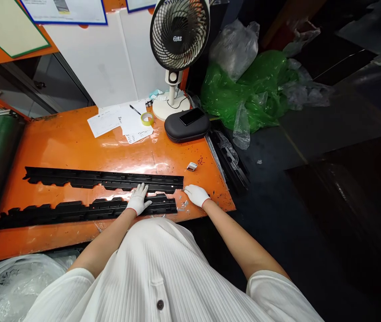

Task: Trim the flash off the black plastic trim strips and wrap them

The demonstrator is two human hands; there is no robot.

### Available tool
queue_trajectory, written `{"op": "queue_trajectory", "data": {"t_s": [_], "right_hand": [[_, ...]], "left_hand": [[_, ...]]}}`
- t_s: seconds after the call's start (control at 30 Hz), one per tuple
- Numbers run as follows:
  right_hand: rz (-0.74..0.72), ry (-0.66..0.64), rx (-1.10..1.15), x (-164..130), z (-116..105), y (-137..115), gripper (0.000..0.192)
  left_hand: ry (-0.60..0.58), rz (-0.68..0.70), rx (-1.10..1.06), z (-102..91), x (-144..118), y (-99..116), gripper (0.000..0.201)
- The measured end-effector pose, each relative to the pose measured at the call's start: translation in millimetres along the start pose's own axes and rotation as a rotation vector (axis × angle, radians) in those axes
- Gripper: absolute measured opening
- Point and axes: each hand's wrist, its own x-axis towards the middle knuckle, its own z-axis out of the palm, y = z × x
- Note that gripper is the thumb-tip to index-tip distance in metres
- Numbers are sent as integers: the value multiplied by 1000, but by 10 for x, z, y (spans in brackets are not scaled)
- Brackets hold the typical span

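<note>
Two long black plastic strips with notched edges lie on the orange table, the far strip (pixel 86 176) and the near strip (pixel 69 211), roughly side by side. My left hand (pixel 139 199), in a white glove, rests with fingers stretched out across the right part of the strips, fingertips on the far one. My right hand (pixel 196 195), also gloved, is at the right end of the far strip. Its fingers are bent together, and whatever they hold is hidden. Small clear scraps (pixel 184 203) lie just left of it. A small white object (pixel 192 166) sits farther back.
A fan (pixel 172 100) stands at the back, with a black case (pixel 177 129) carrying a phone (pixel 191 116) before it. Papers (pixel 105 123), a pen (pixel 135 109) and yellow tape (pixel 147 119) lie left. Green plastic bags (pixel 244 96) and more black strips (pixel 230 156) are beyond the table's right edge.
</note>
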Motion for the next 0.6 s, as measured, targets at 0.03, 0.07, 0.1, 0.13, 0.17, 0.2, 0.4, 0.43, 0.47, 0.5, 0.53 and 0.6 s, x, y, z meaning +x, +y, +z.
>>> {"op": "queue_trajectory", "data": {"t_s": [0.03,0.07,0.1,0.13,0.17,0.2,0.4,0.43,0.47,0.5,0.53,0.6], "right_hand": [[-8,-5,-9,1,-9,-8,41],[-14,-8,-18,1,-16,-19,41],[-18,-8,-25,-2,-22,-31,40],[-20,-5,-31,-9,-24,-44,40],[-18,1,-35,-21,-21,-57,39],[-14,7,-37,-38,-12,-67,39],[93,94,26,-239,120,-121,40],[124,121,44,-278,127,-155,41],[159,155,62,-318,122,-211,42],[194,193,77,-360,107,-294,44],[221,235,92,-402,84,-408,46],[235,316,117,-473,39,-734,46]], "left_hand": [[-3,-1,-1,-11,4,6,91],[-8,-3,-2,-28,8,15,92],[-13,-3,-4,-50,8,24,93],[-17,3,-10,-76,0,29,93],[-18,12,-17,-103,-22,28,93],[-16,23,-22,-129,-62,17,94],[1,34,148,-196,-739,-252,116],[5,16,179,-209,-869,-304,109],[9,-1,198,-233,-977,-348,99],[14,-14,209,-267,-1055,-379,87],[21,-17,215,-311,-1098,-396,76],[14,15,214,-414,-1078,-381,62]]}}
